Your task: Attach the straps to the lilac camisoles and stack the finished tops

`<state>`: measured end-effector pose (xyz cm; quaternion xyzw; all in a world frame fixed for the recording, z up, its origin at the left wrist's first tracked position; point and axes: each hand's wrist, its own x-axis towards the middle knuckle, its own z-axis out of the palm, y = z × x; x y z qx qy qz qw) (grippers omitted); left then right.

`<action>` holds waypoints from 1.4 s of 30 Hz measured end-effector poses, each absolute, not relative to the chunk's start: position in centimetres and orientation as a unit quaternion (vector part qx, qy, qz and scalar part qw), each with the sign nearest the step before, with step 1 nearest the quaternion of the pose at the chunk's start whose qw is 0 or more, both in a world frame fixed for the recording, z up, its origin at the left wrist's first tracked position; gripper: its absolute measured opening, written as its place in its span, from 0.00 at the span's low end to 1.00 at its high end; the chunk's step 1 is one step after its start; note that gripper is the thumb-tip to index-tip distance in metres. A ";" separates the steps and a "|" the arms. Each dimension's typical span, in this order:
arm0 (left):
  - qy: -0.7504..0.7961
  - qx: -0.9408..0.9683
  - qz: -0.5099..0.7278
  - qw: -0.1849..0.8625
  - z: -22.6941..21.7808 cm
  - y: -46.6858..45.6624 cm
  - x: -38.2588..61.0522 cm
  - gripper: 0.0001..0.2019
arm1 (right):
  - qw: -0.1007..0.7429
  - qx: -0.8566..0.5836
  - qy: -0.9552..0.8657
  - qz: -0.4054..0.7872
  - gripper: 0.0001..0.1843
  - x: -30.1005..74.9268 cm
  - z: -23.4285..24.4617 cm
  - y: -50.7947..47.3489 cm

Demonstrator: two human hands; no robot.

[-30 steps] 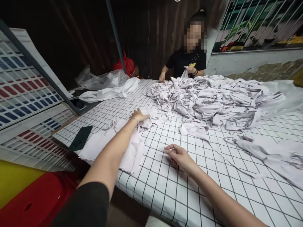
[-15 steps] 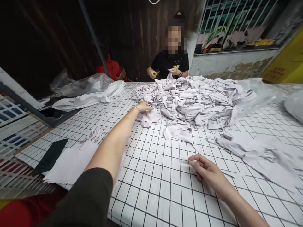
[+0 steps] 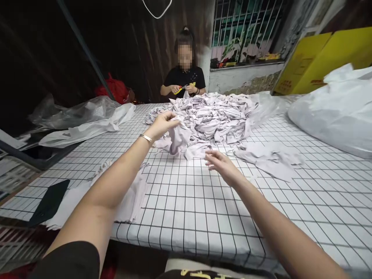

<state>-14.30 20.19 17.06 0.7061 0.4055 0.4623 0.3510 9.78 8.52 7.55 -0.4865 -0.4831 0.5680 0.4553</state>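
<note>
My left hand [image 3: 161, 123] is pinched on a pale grey cloth piece [image 3: 178, 138] and lifts it off the near edge of a big heap of the same cloth pieces [image 3: 212, 116]. My right hand [image 3: 221, 166] hovers just right of and below that piece, fingers apart and holding nothing. A flat stack of smoothed cloth pieces [image 3: 128, 199] lies by my left forearm at the table's left edge. The table [image 3: 203, 209] has a white cover with a black grid.
Across the table a person in black [image 3: 183, 79] works at the heap with a yellow-handled tool. A dark phone [image 3: 48, 201] lies at the left edge. Clear and white plastic bags [image 3: 84, 126] sit at left, a large white bag [image 3: 337, 112] at right, yellow boxes [image 3: 316, 58] behind.
My left hand left the flat stack, reached to the heap and picked up a cloth piece. My right hand rose from the table toward it. The view swung right.
</note>
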 end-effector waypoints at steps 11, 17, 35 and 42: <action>0.493 0.738 0.341 0.310 10.5 8.7 -8.1 0.09 | 0.513 -0.440 -0.350 0.649 0.17 12.5 6.1 6.3; 0.439 0.676 0.372 0.461 6.3 3.0 -2.6 0.13 | 0.624 -0.403 -0.281 0.608 0.14 13.0 6.1 5.7; 0.178 0.291 0.348 0.873 7.2 7.0 -2.2 0.11 | 0.444 -0.386 -0.546 0.597 0.32 21.6 5.4 5.1; 0.184 0.456 0.299 0.818 11.7 7.5 -4.2 0.11 | 0.266 -0.299 -0.648 0.649 0.20 18.4 7.3 6.7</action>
